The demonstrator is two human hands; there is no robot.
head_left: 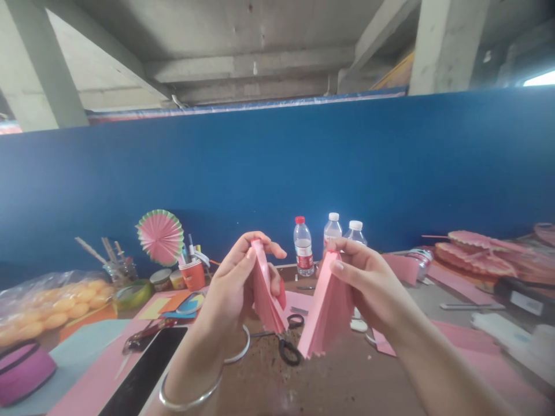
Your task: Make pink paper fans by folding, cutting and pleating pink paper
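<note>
My left hand [236, 277] pinches the top of a narrow pleated pink paper [265, 289] between thumb and fingers. In my right hand [364, 277] is a wider pleated pink paper [327, 309], gripped near its top edge. Both pieces hang down with their folds fanning slightly at the bottom, a gap between them. Whether they are joined I cannot tell. Behind and below them, black-handled scissors [289, 351] lie on the brown table [321, 387], partly covered by the paper. A bracelet circles my left wrist.
Plastic bottles [303, 248] stand at the back, before a blue partition [277, 162]. Leftward are a round paper fan [160, 237], an orange pen cup [192, 274], a black phone-like slab [143, 370] and a purple tape roll [23, 372]. Finished-looking pink fans [477, 254] lie rightward.
</note>
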